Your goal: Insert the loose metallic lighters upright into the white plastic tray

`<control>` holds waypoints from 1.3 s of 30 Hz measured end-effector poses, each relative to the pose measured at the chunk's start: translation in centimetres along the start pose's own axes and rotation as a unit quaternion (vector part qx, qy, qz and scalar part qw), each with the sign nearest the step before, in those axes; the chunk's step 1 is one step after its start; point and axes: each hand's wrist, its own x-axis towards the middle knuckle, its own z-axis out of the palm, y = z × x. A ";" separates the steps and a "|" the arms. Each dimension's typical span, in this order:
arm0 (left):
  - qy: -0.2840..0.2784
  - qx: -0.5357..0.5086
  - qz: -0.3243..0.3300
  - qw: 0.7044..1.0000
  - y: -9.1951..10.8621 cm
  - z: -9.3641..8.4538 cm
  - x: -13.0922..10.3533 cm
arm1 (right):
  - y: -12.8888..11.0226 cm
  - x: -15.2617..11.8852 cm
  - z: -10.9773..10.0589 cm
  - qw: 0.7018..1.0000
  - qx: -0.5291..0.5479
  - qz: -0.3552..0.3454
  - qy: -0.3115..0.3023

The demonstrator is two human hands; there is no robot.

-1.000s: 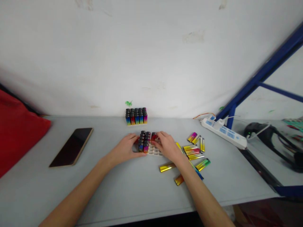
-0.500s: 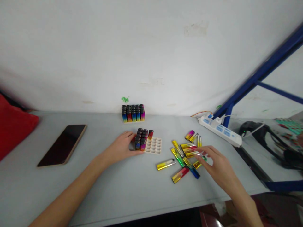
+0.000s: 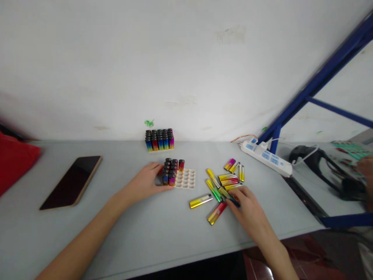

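My left hand (image 3: pixel 148 179) curves around the left side of a white lighter tray (image 3: pixel 189 179), its thumb along the front edge and fingers behind. Several black-topped lighters (image 3: pixel 169 172) stand upright in the tray's left columns, with a red one (image 3: pixel 181 165) in the back row beside them. Vacant round-cornered slots show on the right. My right hand (image 3: pixel 246 204) is over a loose pile of shiny lighters, thumb and fingers pinching the blue end of a yellow-blue lighter (image 3: pixel 225 193). Around it lie a yellow-green lighter (image 3: pixel 214 190), a red-yellow lighter (image 3: pixel 217 214) and a yellow lighter (image 3: pixel 201 201).
A full block of upright lighters (image 3: pixel 159 140) stands against the wall. At the left lie a phone (image 3: pixel 71 182) and a red cushion (image 3: pixel 16 159). A white power strip (image 3: pixel 266 157), black headset-like gear (image 3: pixel 320 163) and a blue metal frame (image 3: pixel 291 105) are at the right. Another person's hand (image 3: pixel 366 171) shows at the right edge.
My right hand has moved left and nearer to me across the pile, onto the yellow-blue lighter. My left hand stays at the tray. Another person's hand has appeared at the right edge.
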 end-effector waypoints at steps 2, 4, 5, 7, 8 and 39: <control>-0.004 0.004 -0.008 1.000 0.1 0.0 0.0 | -0.5 0.8 -0.3 1.000 0.022 0.005 0.000; -0.007 0.005 -0.014 1.000 0.2 0.0 0.0 | -1.1 1.5 -0.6 0.998 0.063 0.028 -0.002; -0.007 0.004 -0.015 1.000 0.2 0.0 0.0 | -1.4 1.9 -0.8 0.995 0.089 0.047 -0.004; -0.006 0.002 -0.013 1.000 0.2 0.0 0.0 | -2.1 2.9 -0.8 0.986 0.138 0.090 -0.004; -0.005 0.002 -0.011 1.000 0.2 0.0 0.0 | -2.4 3.5 -0.7 0.982 0.157 0.109 0.002; -0.017 0.022 -0.007 1.000 0.5 -0.3 -0.5 | -10.3 12.5 8.1 0.956 0.271 0.087 -0.072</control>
